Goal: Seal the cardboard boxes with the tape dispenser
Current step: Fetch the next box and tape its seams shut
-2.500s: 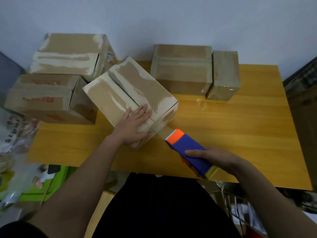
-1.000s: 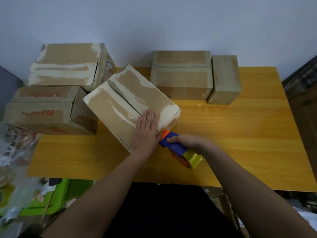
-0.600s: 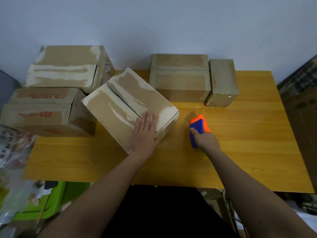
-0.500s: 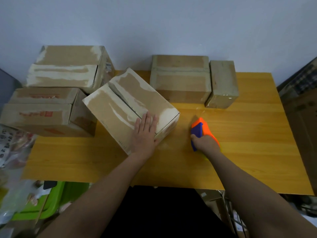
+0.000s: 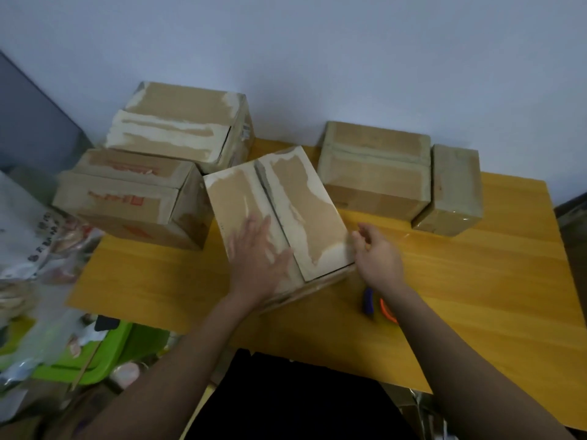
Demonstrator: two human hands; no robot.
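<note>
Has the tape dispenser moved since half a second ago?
Yes. The right hand let it go; the tape dispenser now lies on the table under that forearm, nearer the table's front edge, partly hidden.
</note>
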